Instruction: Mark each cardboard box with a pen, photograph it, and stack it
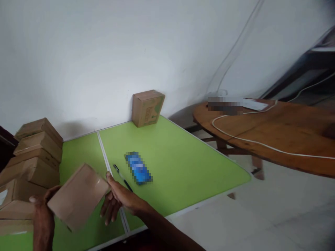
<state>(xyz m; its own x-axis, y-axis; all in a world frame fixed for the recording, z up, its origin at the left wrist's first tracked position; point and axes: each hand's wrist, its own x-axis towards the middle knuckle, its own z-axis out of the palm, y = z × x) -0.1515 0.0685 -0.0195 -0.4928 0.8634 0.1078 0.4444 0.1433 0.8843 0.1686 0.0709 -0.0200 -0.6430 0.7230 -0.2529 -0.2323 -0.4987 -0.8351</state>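
Both hands grip one cardboard box (78, 196), raised and tilted over the green table's (183, 164) near left corner. The left hand (43, 212) clutches its lower left edge; the right hand (119, 198) pinches its right side, thumb on top. A pen (123, 177) lies just beside.

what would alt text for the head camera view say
Two bare hands, left hand and right hand, hold a small cardboard box above a green folding table. A pen and a blurred blue item lie on it, with stacked boxes at left, one box by the wall and a wooden table at right.
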